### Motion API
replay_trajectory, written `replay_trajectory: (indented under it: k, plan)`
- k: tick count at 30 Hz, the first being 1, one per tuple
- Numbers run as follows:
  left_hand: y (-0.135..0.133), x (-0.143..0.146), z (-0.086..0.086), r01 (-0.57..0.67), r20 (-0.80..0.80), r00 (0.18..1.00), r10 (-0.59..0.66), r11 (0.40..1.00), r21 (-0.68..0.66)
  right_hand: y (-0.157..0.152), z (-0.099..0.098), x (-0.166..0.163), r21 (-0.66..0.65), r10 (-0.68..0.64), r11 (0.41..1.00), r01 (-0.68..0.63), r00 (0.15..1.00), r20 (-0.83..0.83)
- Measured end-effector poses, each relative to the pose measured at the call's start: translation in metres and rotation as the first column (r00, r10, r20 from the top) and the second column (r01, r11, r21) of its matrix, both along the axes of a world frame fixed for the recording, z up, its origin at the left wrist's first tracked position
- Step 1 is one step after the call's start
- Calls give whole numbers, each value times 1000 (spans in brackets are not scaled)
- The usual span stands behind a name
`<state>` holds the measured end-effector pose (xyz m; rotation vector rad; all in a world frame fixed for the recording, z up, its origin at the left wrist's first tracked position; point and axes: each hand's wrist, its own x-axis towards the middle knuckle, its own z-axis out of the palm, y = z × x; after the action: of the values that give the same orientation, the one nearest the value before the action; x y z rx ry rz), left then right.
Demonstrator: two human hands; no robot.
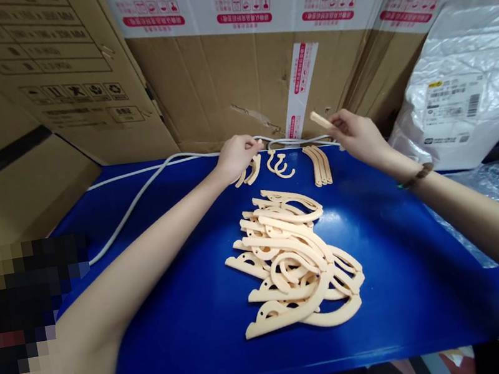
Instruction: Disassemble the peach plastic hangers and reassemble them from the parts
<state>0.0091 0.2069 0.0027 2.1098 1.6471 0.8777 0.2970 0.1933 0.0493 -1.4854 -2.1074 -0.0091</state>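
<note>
My right hand (357,135) is raised near the back of the table, its fingers closed on a beige plastic hanger arm (321,120). Opposite it, my left hand (239,157) is pinched shut; a tiny pale tip shows at the fingers, too small to name. Just beneath the left hand are curved beige pieces (254,170), partly hidden by it. Between the hands lie several beige hanger hooks (280,166). A row of slim curved hanger arms (318,165) sits below the right hand. Closer to me is a heap of beige folding hanger parts (289,256).
The blue table (182,330) backs onto a cardboard box (224,83) with printed tape. Another carton (83,68) stands at left. A white cable (137,198) runs along the left and back. A plastic mailing bag (448,98) and clear wrap (496,192) are at right.
</note>
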Motion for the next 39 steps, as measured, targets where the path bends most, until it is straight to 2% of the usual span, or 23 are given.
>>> replay_trajectory:
  k: [4, 8, 11, 13, 17, 20, 24, 29, 33, 36, 39]
  plan:
    - [-1, -10, -9, 6, -82, 997, -3, 999, 38, -16, -7, 10, 110, 8, 993, -44, 952, 307]
    - [-15, -17, -12, 93, -169, 983, -72, 989, 117, -30, -18, 18, 43, 76, 993, -111, 869, 488]
    - [-26, -20, -18, 271, -259, 936, -237, 957, 103, -32, -28, 24, -39, 104, 995, -97, 885, 455]
    - [-31, -23, -25, 343, -288, 906, -309, 936, 74, -30, -34, 27, -80, 122, 992, -98, 906, 405]
    - [-31, -28, -43, 316, -273, 916, -294, 948, 41, -26, -41, 29, -111, 152, 986, -121, 929, 336]
    - [-30, -30, -48, 270, -256, 933, -253, 962, 34, -25, -42, 30, -133, 164, 982, -131, 948, 272]
    - [-37, -19, -30, 295, -248, 931, -269, 952, 78, -22, -45, 32, -181, 179, 971, -154, 976, 128]
    - [-54, 16, 4, 453, -238, 875, -422, 886, 93, -23, -49, 30, -233, 148, 959, -163, 986, -83]
    - [-66, 32, 20, 536, -208, 831, -516, 843, 50, -35, -45, 24, -250, 126, 955, -162, 980, -152]
    - [-74, 26, 32, 544, -177, 826, -536, 839, 2, -52, -35, 16, -260, 103, 957, -130, 988, -117]
    - [-80, 9, 47, 556, -188, 798, -572, 820, -136, -72, -22, -1, -192, 92, 979, -75, 992, 82]
